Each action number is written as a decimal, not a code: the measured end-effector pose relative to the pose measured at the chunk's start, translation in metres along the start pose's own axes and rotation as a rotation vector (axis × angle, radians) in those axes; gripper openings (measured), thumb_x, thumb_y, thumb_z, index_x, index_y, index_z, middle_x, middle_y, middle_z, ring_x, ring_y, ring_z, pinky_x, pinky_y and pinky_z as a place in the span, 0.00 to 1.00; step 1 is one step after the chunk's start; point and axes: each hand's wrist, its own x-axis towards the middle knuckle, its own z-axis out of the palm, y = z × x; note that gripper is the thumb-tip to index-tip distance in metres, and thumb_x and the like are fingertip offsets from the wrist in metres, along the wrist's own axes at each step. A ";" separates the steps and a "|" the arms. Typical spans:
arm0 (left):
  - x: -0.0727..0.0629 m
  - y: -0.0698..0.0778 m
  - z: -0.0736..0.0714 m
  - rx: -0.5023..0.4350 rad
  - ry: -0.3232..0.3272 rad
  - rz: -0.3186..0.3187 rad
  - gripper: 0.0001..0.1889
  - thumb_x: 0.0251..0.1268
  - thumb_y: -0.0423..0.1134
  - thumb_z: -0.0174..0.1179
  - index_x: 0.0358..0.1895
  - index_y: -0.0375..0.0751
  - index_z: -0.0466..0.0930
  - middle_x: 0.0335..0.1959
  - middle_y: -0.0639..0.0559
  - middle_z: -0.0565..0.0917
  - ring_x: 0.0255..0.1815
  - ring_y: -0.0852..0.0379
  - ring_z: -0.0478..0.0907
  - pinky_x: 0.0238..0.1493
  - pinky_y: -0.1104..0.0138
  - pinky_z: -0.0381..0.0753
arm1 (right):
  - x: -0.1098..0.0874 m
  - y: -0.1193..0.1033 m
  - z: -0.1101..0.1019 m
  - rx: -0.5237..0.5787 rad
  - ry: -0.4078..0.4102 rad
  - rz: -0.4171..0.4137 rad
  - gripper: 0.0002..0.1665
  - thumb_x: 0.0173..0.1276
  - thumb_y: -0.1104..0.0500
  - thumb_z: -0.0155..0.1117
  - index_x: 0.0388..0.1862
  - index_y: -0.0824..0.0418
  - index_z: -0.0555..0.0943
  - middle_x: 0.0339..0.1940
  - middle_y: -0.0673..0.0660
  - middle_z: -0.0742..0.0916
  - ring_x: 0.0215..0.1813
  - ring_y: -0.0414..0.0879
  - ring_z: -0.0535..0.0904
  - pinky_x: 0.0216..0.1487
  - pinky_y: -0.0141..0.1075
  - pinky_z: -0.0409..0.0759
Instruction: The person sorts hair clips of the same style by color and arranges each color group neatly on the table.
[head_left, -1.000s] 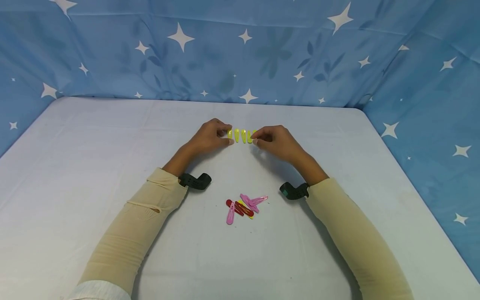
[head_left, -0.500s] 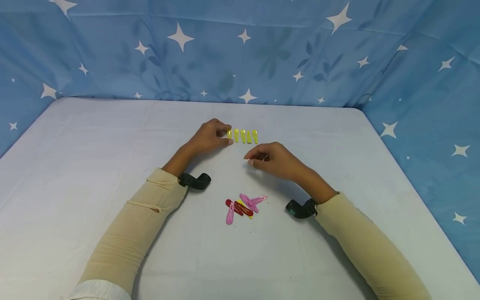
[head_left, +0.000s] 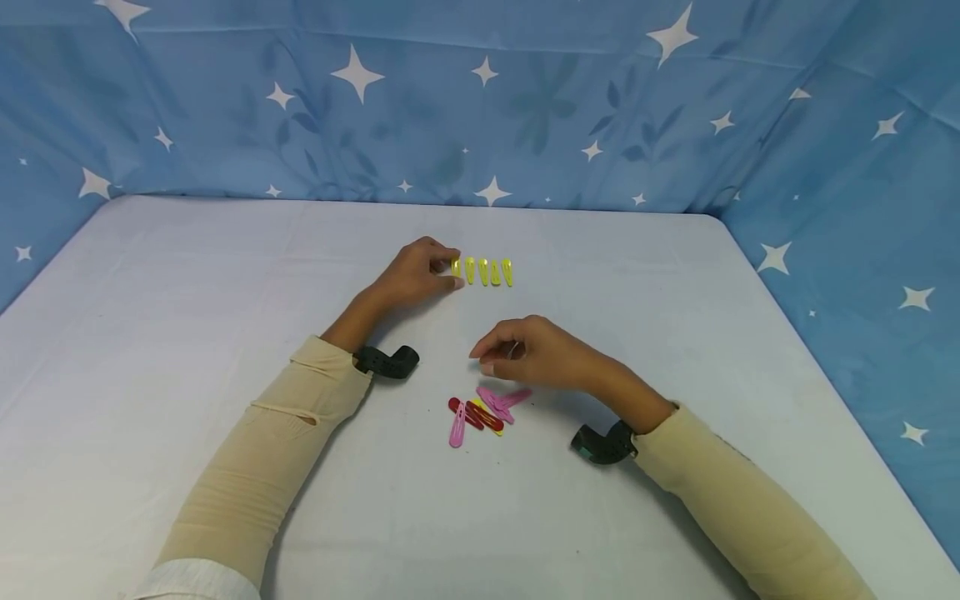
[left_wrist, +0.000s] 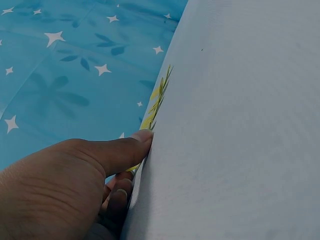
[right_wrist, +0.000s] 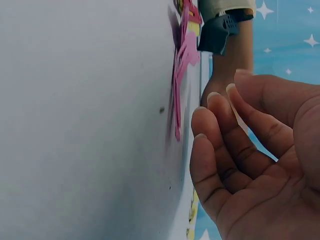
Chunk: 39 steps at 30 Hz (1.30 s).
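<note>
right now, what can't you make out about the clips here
Head view: the leftmost yellow clip is partly hidden by the left hand.
Head view: a red clip mostly covers a yellow clip beneath it.
Left wrist view: the yellow row is seen edge-on, too bunched to count.
Right wrist view: the top edge cuts off part of the pile.

Table (head_left: 225, 283) looks matt and cloth-covered. Yellow clips (head_left: 483, 268) on table: smooth, glossy. Backdrop (head_left: 420, 108) behind table: cloth, lightly creased.

No lettering seems readable in any view.
</note>
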 end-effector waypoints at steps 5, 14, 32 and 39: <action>0.000 -0.001 -0.001 0.003 -0.002 0.003 0.29 0.64 0.40 0.65 0.68 0.38 0.73 0.57 0.39 0.75 0.54 0.46 0.74 0.58 0.55 0.74 | -0.001 -0.002 0.004 0.020 -0.092 -0.002 0.15 0.66 0.62 0.68 0.52 0.57 0.86 0.45 0.50 0.87 0.45 0.42 0.80 0.48 0.35 0.82; 0.000 0.001 -0.001 -0.001 -0.008 0.005 0.29 0.65 0.41 0.65 0.68 0.38 0.73 0.58 0.40 0.75 0.55 0.47 0.74 0.58 0.55 0.74 | -0.005 -0.008 0.009 -0.008 -0.185 0.000 0.16 0.65 0.63 0.68 0.52 0.55 0.85 0.40 0.48 0.86 0.40 0.40 0.79 0.44 0.32 0.80; 0.000 0.004 -0.003 -0.017 -0.018 -0.021 0.29 0.65 0.40 0.65 0.68 0.38 0.72 0.59 0.40 0.74 0.55 0.47 0.74 0.58 0.55 0.74 | -0.006 -0.019 0.015 -0.106 -0.178 0.074 0.06 0.64 0.64 0.69 0.38 0.54 0.86 0.34 0.48 0.82 0.36 0.40 0.76 0.38 0.30 0.78; -0.001 0.005 -0.003 -0.019 -0.014 -0.030 0.29 0.65 0.40 0.65 0.68 0.37 0.72 0.59 0.40 0.75 0.54 0.47 0.74 0.58 0.55 0.74 | -0.007 -0.024 0.016 -0.128 -0.182 0.092 0.07 0.61 0.61 0.73 0.37 0.53 0.85 0.34 0.50 0.80 0.36 0.40 0.75 0.38 0.29 0.76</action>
